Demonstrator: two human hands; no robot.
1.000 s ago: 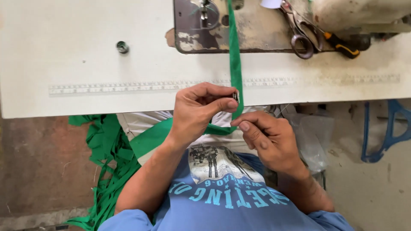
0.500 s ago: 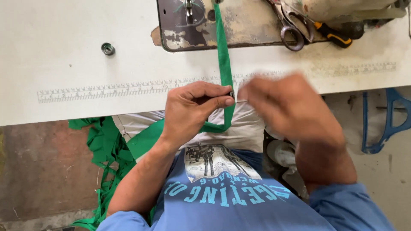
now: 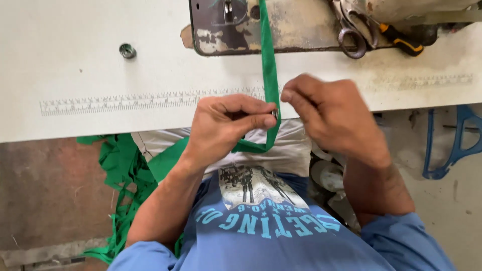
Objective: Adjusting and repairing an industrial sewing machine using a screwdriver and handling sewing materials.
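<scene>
I am pinching a green fabric strip and a small metal piece on it in my left hand, thumb and forefinger pressed together at the edge of the white surface. The strip is running up over the surface to the sewing machine plate. My right hand is hovering just beside it, its grip loosely curled, holding nothing.

Sewing workshop: machine bed, scissors.
</scene>
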